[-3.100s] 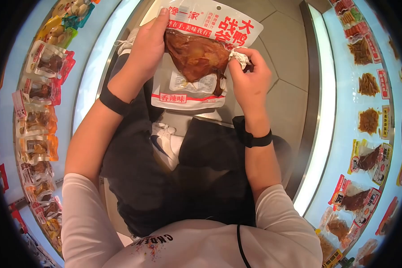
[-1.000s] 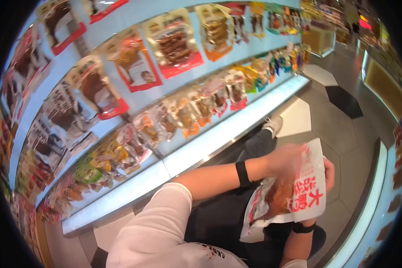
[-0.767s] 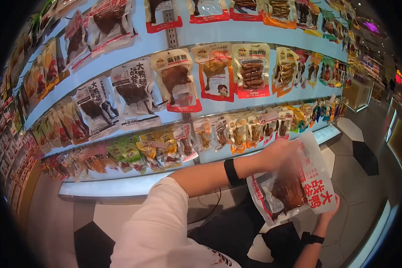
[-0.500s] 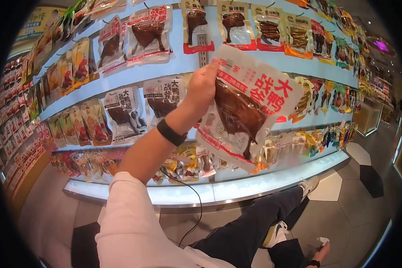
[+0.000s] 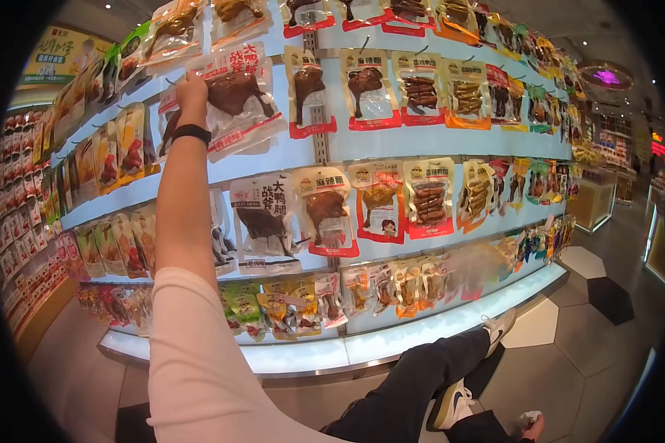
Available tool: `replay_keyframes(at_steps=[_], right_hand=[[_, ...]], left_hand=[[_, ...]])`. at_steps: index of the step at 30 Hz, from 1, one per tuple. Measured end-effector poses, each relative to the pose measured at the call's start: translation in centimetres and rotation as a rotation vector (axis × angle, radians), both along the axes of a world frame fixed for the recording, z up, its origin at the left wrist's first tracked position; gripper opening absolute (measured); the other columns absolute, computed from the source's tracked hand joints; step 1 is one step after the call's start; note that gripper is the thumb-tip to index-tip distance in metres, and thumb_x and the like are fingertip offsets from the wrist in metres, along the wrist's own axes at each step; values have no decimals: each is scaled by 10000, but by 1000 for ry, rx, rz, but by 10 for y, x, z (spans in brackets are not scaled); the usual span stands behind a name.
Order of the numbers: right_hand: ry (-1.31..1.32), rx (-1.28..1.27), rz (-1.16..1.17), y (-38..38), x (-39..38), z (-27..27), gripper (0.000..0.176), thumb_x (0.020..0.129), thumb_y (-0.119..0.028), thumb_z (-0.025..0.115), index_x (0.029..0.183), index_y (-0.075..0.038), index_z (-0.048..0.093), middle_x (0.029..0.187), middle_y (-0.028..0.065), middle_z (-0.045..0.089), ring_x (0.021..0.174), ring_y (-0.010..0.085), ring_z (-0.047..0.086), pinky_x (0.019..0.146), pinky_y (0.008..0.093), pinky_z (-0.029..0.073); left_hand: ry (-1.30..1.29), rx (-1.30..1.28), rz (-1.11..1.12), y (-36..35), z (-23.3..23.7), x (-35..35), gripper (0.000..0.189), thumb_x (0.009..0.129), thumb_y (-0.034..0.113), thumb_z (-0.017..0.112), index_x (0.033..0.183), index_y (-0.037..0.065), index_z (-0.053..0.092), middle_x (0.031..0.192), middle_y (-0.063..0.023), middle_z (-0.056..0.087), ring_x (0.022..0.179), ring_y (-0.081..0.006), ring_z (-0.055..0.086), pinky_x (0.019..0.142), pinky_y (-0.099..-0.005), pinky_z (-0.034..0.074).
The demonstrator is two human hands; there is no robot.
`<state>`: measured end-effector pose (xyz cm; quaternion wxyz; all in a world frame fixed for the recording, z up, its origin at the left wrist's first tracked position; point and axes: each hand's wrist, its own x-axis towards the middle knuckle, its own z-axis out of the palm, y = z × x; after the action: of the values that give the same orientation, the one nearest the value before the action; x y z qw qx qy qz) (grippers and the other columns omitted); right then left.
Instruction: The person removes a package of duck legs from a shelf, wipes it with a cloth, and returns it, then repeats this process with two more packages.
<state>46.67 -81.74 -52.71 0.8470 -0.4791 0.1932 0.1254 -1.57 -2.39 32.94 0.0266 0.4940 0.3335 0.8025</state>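
Observation:
My left hand, with a black band at its wrist, reaches up to the hanging rack. Its fingers are closed on the upper left edge of a clear-and-white duck leg package with red lettering. The package sits at the upper row, tilted, overlapping similar packs behind it. Below it hangs a duck leg package with black lettering. At the lower right edge, down by my leg, my right hand is closed on a small crumpled white thing.
Rows of hanging snack packs, such as a red-bottomed pack, cover the lit display wall. A glowing base ledge runs along its foot. My dark-trousered leg is near it. A lit counter stands at the right.
My left hand has carried the duck leg package from in front of me up and left to the upper row. The view has shifted; my right hand still holds the white thing.

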Motion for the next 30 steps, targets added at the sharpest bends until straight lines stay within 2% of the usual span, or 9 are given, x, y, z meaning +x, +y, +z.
replay_keyframes(at_steps=[2,8,11,12,15,18,21,24,30], right_hand=[[-37,-57,-39,5,-1,2,401,984,-304,380,783,-58,626,706,88,631,619,242,586,590,374,515],[-61,-27,-49,9,3,-4,380,959,-303,410,713,-80,596,659,63,586,565,207,542,541,344,481],[-2,39,-61,9,-10,5,369,951,-294,416,714,-80,601,653,64,586,562,205,545,539,342,484],[28,50,-66,10,-14,10,366,950,-290,417,719,-79,606,653,66,588,563,206,549,541,343,488],[58,-110,-23,26,-36,57,375,948,-305,416,736,-73,621,658,74,596,577,223,565,551,355,503],[-17,-45,-54,17,-15,18,389,947,-318,408,750,-69,632,672,79,606,590,240,578,566,373,516],[-2,-140,-10,33,-46,73,378,942,-308,405,745,-76,630,680,80,609,592,250,581,566,386,517],[-78,157,77,2,3,-16,373,942,-302,400,764,-78,639,706,88,621,630,258,602,585,397,528],[67,-60,-129,18,-19,21,380,955,-324,400,763,-82,620,687,79,599,600,236,576,571,376,521]], left_hand=[[-9,-41,-101,6,3,1,615,956,419,343,1061,-87,676,1102,-315,643,1090,-432,614,962,-466,448],[191,-153,130,72,15,11,619,957,415,334,1097,-93,658,1142,-336,616,1134,-452,587,991,-460,441],[111,-124,90,52,1,20,620,960,416,326,1085,-86,666,1122,-328,628,1128,-443,593,981,-469,443],[46,-128,-61,29,-8,24,625,968,421,320,1074,-86,669,1097,-318,641,1116,-446,595,971,-476,446],[-18,-32,-31,42,-6,27,620,974,418,323,1064,-88,669,1077,-315,648,1100,-451,597,966,-478,445],[19,58,-79,-1,-13,29,615,975,413,331,1054,-97,666,1068,-324,644,1095,-466,592,972,-474,443],[-65,-16,-11,18,-2,25,606,974,406,343,1076,-104,655,1097,-327,636,1107,-459,590,978,-472,440],[-24,-96,-82,73,14,20,598,974,396,354,1116,-112,635,1152,-319,621,1127,-451,585,979,-470,441],[-154,-162,-302,61,4,25,640,943,427,448,1145,-164,588,1176,-297,623,1113,-353,619,910,-383,475]])
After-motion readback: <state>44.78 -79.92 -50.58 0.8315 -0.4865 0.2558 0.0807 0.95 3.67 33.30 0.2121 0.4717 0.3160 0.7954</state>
